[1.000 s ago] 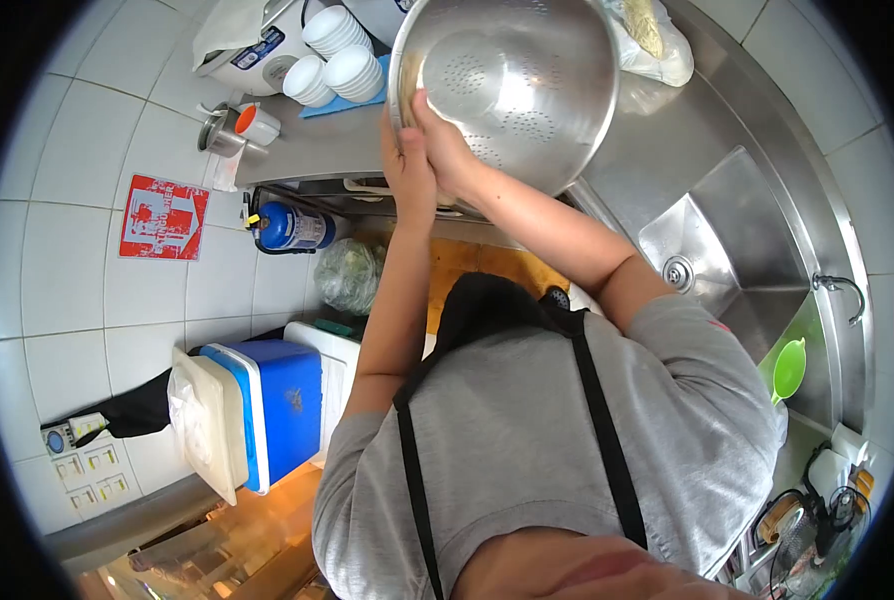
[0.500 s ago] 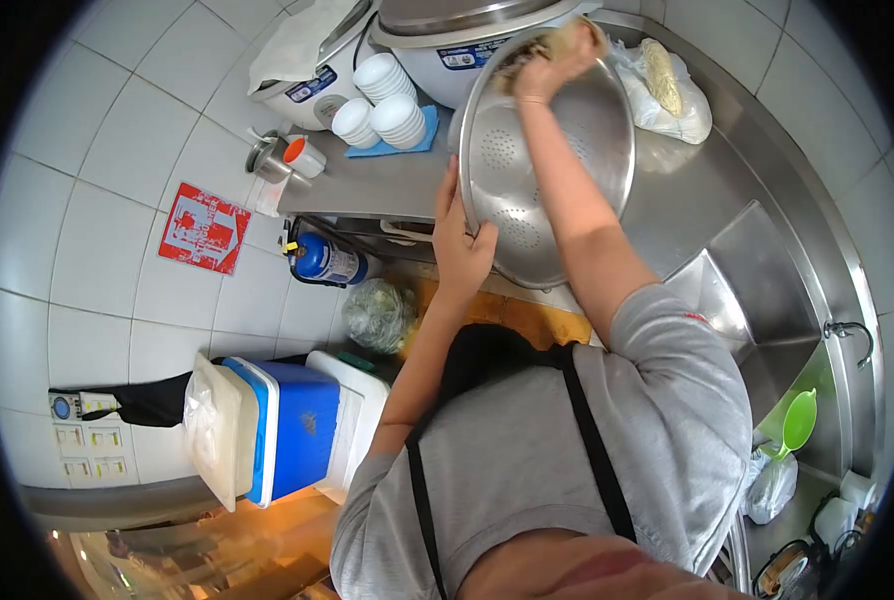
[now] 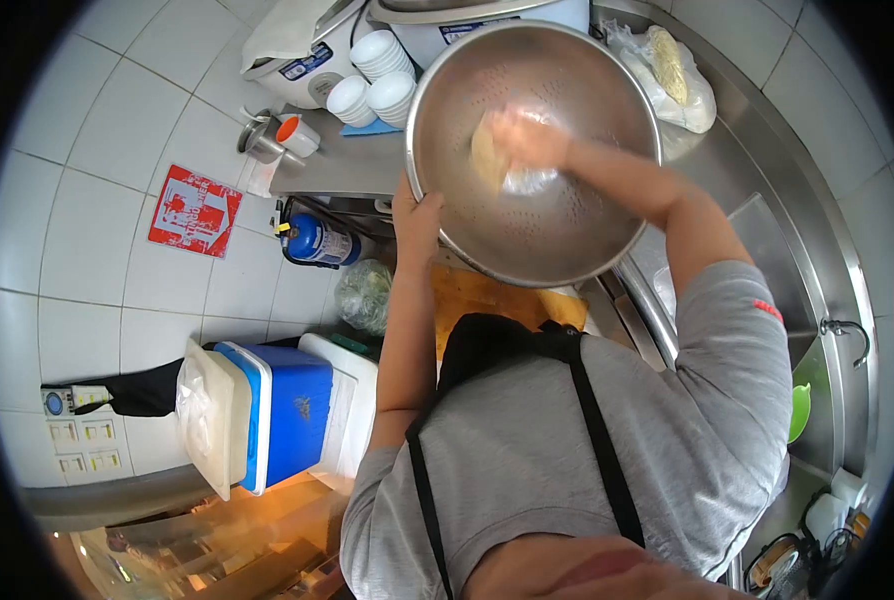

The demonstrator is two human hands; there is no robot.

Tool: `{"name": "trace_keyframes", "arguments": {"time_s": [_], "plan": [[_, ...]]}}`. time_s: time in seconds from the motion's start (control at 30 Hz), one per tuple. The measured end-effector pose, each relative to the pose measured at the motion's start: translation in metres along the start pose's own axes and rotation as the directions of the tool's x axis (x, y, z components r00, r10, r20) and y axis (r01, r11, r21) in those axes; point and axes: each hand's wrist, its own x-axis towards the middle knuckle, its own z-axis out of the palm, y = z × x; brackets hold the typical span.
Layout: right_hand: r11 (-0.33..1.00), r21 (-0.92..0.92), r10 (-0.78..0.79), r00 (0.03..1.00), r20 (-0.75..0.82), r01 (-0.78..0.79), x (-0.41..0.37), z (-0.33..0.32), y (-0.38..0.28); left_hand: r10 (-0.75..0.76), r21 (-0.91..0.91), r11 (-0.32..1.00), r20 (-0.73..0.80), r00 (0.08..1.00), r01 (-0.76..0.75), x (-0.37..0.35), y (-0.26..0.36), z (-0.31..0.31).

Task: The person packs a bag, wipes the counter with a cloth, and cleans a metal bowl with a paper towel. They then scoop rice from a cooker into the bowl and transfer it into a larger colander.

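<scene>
A large metal colander point(image 3: 567, 235) with small holes is held up over the counter edge, its inside facing the camera. My left hand point(image 3: 417, 215) grips its rim at the lower left, thumb on the near side. Inside the bowl, my right hand point(image 3: 532, 140) is blurred by motion and closed on a pale tan cloth or sponge point(image 3: 487, 155), which lies against the inner wall. A bright reflection shows just below that hand.
Stacked white cups point(image 3: 382, 85) and a rice cooker point(image 3: 307, 70) stand at the upper left. A plastic bag point(image 3: 692, 100) lies right of the colander. A sink with a faucet point(image 3: 847, 335) is at the right. A blue cooler point(image 3: 302, 415) stands lower left.
The colander has turned to face the camera more fully and come nearer. My right hand, with the tan item, has moved from its far rim down to the inside. My left hand has shifted left with the rim.
</scene>
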Motion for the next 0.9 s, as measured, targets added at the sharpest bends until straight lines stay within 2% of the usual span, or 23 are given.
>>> {"name": "trace_keyframes", "arguments": {"time_s": [0.03,0.1,0.2,0.23,0.27,0.3,0.33,0.37,0.4,0.47,0.5,0.57,0.63,0.67,0.73,0.77,0.8,0.83,0.87,0.9], "plan": [[0.982,-0.173,0.061,0.997,-0.057,-0.070,-0.002,-0.002,0.033,0.017,0.041,0.999,-0.018,1.000,-0.017,-0.003,0.000,0.002],[0.849,-0.527,0.102,0.975,0.196,0.017,-0.014,-0.059,0.057,0.115,0.165,0.981,-0.056,0.992,-0.104,0.000,0.002,0.006],[0.740,-0.643,0.379,0.912,0.156,-0.198,-0.047,-0.043,0.024,0.238,0.319,0.927,-0.086,0.967,-0.199,-0.005,-0.002,0.013],[0.826,-0.458,0.449,0.875,0.181,-0.329,-0.055,-0.017,0.000,0.248,0.310,0.927,-0.085,0.965,-0.211,-0.002,-0.003,0.017],[0.854,-0.253,0.509,0.831,0.223,-0.455,-0.064,0.006,-0.032,0.258,0.299,0.928,-0.084,0.962,-0.223,0.000,-0.006,0.020],[0.809,0.067,0.571,0.807,0.150,-0.584,-0.050,-0.006,-0.081,0.289,0.323,0.913,-0.081,0.954,-0.249,0.002,-0.010,0.020],[0.662,0.407,0.687,0.727,0.006,-0.629,-0.024,0.023,-0.114,0.325,0.340,0.897,-0.077,0.942,-0.282,0.008,-0.014,0.020],[0.510,0.713,0.775,0.617,-0.139,-0.480,0.003,0.049,-0.147,0.352,0.362,0.880,-0.066,0.934,-0.306,0.007,-0.018,0.020],[0.506,0.850,0.604,0.764,-0.227,-0.147,0.036,0.026,-0.157,0.323,0.325,0.903,-0.085,0.942,-0.281,0.003,-0.018,0.021],[0.443,0.890,0.569,0.731,-0.376,0.113,0.042,-0.002,-0.182,0.285,0.241,0.938,-0.122,0.951,-0.251,0.007,-0.009,0.028],[0.376,0.923,0.552,0.780,-0.293,0.080,0.028,-0.005,-0.194,0.294,0.234,0.937,-0.123,0.948,-0.260,0.001,0.004,0.035],[0.271,0.963,0.489,0.858,-0.154,0.019,-0.017,-0.012,-0.188,0.272,0.334,0.914,-0.089,0.958,-0.228,0.013,0.003,0.027],[0.589,0.808,0.196,0.971,-0.135,-0.007,-0.078,-0.037,-0.143,0.233,0.380,0.905,-0.067,0.970,-0.191,0.020,0.005,0.019],[0.701,0.711,0.138,0.988,-0.064,-0.052,-0.105,-0.048,-0.107,0.217,0.377,0.909,-0.064,0.974,-0.177,0.024,0.008,0.017],[0.867,0.391,0.302,0.950,0.081,-0.309,-0.140,-0.071,-0.021,0.203,0.419,0.894,-0.058,0.977,-0.161,0.033,0.013,0.006],[0.892,0.168,0.414,0.907,0.072,-0.421,-0.144,-0.086,0.019,0.209,0.453,0.876,-0.049,0.977,-0.165,0.041,0.013,0.003],[0.914,-0.112,0.395,0.918,0.024,-0.390,-0.135,-0.105,0.050,0.214,0.485,0.857,-0.030,0.976,-0.173,0.047,0.013,0.006],[0.882,-0.427,0.248,0.967,0.060,-0.200,-0.122,-0.129,0.071,0.179,0.478,0.863,0.018,0.984,-0.166,0.045,0.018,0.011],[0.725,-0.688,0.109,0.984,0.143,0.019,-0.100,-0.157,0.083,0.154,0.470,0.867,0.064,0.986,-0.166,0.047,0.029,0.017],[0.809,-0.585,-0.087,0.996,-0.011,0.065,-0.081,-0.160,0.083,0.140,0.461,0.870,0.106,0.984,-0.173,0.051,0.038,0.023]]}}
